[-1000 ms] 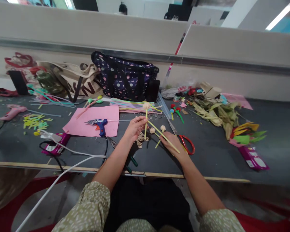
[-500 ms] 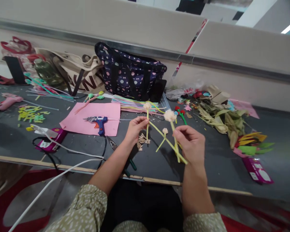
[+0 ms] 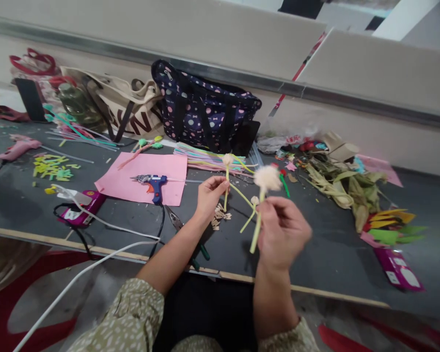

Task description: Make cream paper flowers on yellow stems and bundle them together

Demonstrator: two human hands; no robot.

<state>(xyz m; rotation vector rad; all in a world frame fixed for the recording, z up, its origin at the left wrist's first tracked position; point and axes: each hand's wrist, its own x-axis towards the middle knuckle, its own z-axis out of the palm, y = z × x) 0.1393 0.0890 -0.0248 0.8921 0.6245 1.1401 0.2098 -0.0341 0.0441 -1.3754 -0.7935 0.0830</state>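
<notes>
My left hand (image 3: pixel 211 195) is closed, pinching a thin yellow-green pipe-cleaner stem (image 3: pixel 242 192) that has a small cream bud (image 3: pixel 228 159) at its upper end. That stem slants down to the right, behind my right hand, and a side branch carries another cream bud (image 3: pixel 254 201). Between the thumb and fingers of my right hand (image 3: pixel 284 230) is a pipe-cleaner flower (image 3: pixel 267 179), its cream fluffy head blurred and its stem pointing down. Under my left hand lies a pile of small tan pieces (image 3: pixel 220 215). Pliers (image 3: pixel 175 219) lie beside my left forearm, which partly hides them.
A blue glue gun (image 3: pixel 155 187) rests on a pink sheet (image 3: pixel 112 176). White and black cables cross the left side. Behind stand a navy patterned bag (image 3: pixel 205 107) and a beige bag (image 3: pixel 143 115). Dried husks (image 3: pixel 337 186) and a purple box (image 3: pixel 399 269) are right.
My right hand has moved left and turned, lifting the flower nearer and away from the branched stem's lower end. My left hand keeps its pinch. The view has shifted slightly.
</notes>
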